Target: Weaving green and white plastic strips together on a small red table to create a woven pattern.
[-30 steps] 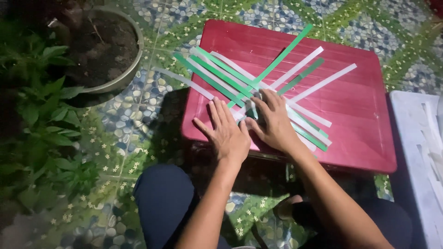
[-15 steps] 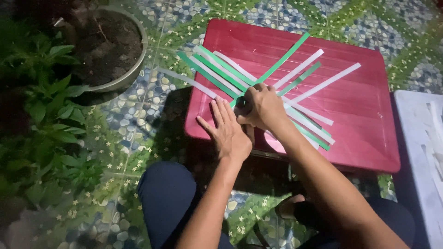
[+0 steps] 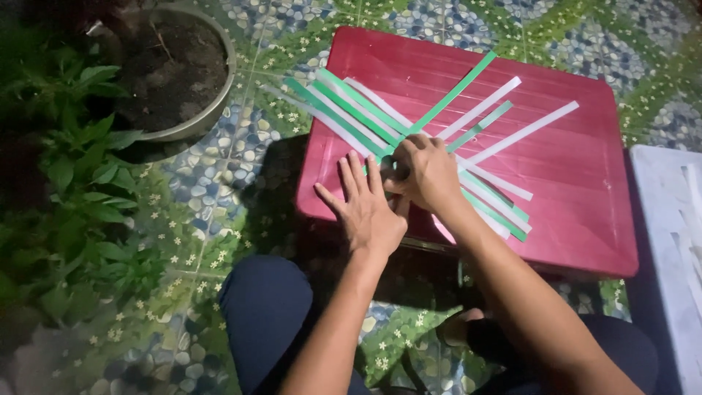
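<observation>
The green and white strips (image 3: 409,135) lie fanned across a low red surface (image 3: 556,197), crossing one another near its front-left part so that their free ends radiate toward ten, one and four o'clock; that crossing is where both hands meet. The left hand (image 3: 365,208) lies flat with its fingers spread, palm down at the seven o'clock side of the crossing, apparently pinning the lower ends of the strips so the lattice does not slide on the smooth plastic. The right hand (image 3: 424,172) sits just at two o'clock from it, its grip curled and pinching at a strip end right at the crossing; which strip it has between thumb and fingers I cannot tell, since the knuckles hide it. The person's knees (image 3: 267,314) bracket the near edge of the surface, which keeps the work close under the head. At ten o'clock stands a round pot of soil (image 3: 172,73), with leafy plants (image 3: 73,175) at nine o'clock, and a pale tray (image 3: 669,241) at three o'clock, all well apart from the hands on the pebble-patterned floor (image 3: 212,183).
</observation>
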